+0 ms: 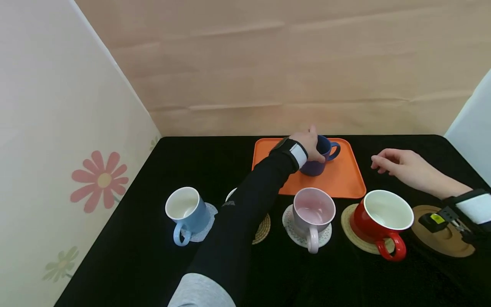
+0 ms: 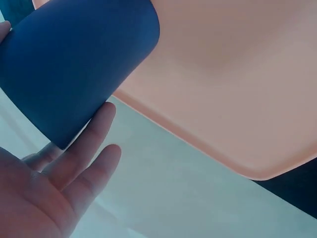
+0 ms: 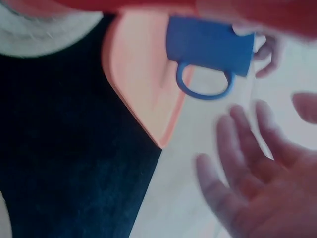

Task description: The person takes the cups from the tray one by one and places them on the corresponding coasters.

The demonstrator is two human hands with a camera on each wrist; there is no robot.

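My left hand (image 1: 309, 144) grips a dark blue mug (image 1: 316, 165) by its side near the rim, at the orange tray (image 1: 303, 186). In the left wrist view the fingers lie along the wall of the blue mug (image 2: 84, 64), with the thumb at the far side. The mug stands upright, its handle pointing right. To the right of the tray, my right hand (image 1: 402, 166) hovers above the black cloth with nothing in it, fingers loosely bent. The right wrist view shows that hand (image 3: 262, 173) with its fingers spread, apart from the mug.
Along the front stand a light blue mug (image 1: 193, 216), a pink mug (image 1: 313, 212) and a red mug (image 1: 366, 229), each on a coaster. My left sleeve mostly hides a woven coaster (image 1: 264, 230) and a white rim. A wooden coaster (image 1: 433, 238) lies under my right wrist.
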